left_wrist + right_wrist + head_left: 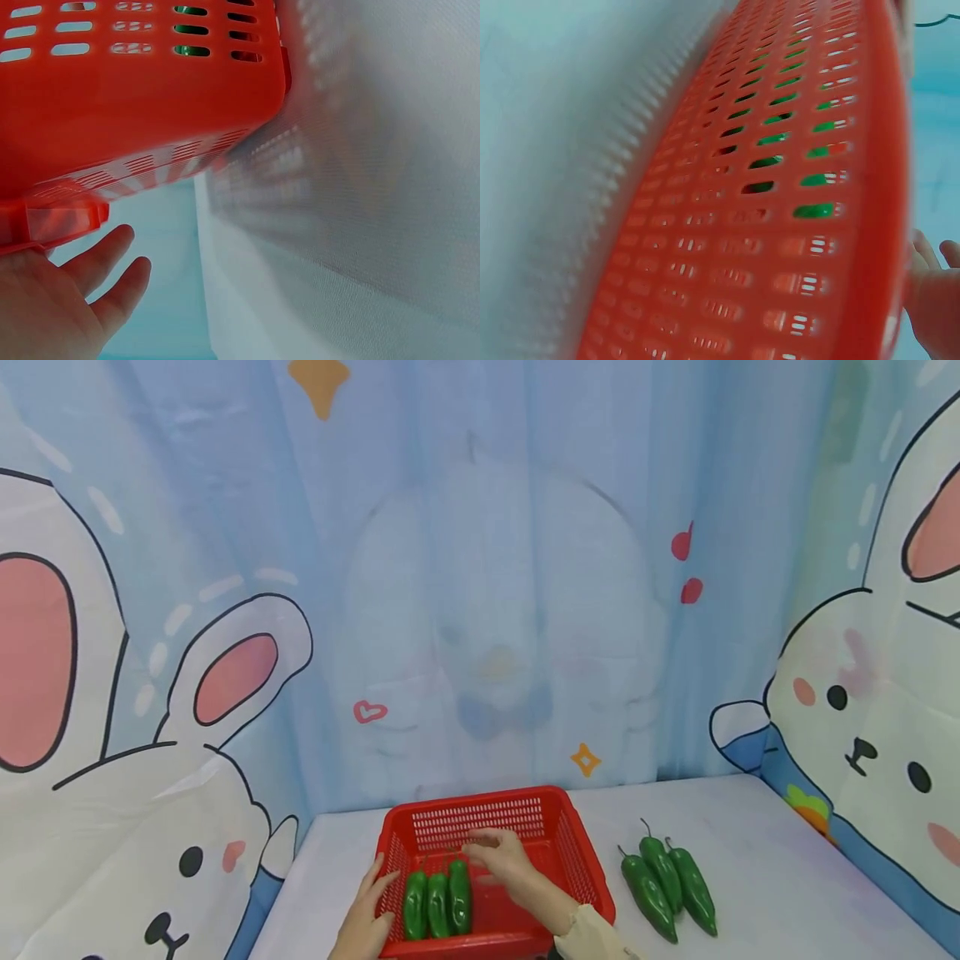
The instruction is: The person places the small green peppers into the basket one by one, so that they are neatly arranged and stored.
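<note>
- i see room in the basket's (pixel 472 803) right half
- left hand (pixel 365 920) unclenched at its left rim
- right hand (pixel 501 857) released above it
- peppers (pixel 437 906) inside glossy, green

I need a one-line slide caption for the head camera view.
Right hand over a red basket of three green peppers, left hand at its side, three more peppers on the white table.

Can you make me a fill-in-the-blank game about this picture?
The basket is coloured ____.
Inside it, ____ green peppers show.
In the head view, the loose peppers lie on the basket's ____ side.
The hand farther from those is the person's ____ one.

Missing words: red; three; right; left.
</note>
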A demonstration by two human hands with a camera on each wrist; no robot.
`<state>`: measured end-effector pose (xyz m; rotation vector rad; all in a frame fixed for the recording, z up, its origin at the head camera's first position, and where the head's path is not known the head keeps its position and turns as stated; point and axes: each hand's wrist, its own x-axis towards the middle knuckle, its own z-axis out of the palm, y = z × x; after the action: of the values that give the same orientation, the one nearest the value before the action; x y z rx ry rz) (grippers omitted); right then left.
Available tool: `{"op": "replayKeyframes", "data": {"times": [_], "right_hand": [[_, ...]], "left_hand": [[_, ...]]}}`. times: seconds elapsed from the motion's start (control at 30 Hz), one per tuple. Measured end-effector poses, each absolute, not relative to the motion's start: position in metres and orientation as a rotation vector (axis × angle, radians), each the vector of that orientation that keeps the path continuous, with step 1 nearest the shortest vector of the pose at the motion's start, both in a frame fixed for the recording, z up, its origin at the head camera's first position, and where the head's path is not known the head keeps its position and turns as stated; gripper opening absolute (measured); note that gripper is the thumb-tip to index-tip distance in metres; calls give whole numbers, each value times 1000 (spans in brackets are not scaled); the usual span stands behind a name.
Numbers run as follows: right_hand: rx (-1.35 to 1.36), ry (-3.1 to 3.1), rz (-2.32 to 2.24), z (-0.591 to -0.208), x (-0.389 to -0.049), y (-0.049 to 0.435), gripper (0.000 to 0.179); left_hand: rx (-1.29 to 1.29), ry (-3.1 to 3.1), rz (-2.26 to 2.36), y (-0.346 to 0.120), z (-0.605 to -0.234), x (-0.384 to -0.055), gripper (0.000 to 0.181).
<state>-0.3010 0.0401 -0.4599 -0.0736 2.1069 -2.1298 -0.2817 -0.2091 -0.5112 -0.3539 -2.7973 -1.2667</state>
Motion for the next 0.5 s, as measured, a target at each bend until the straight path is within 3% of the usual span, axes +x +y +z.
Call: {"op": "replayKeyframes", "data": {"times": [0.5], "right_hand": [[-60, 2044, -2215, -448, -290, 70, 50]], "left_hand": [[-355, -2795, -1241, -211, -512, -281, 61]]}}
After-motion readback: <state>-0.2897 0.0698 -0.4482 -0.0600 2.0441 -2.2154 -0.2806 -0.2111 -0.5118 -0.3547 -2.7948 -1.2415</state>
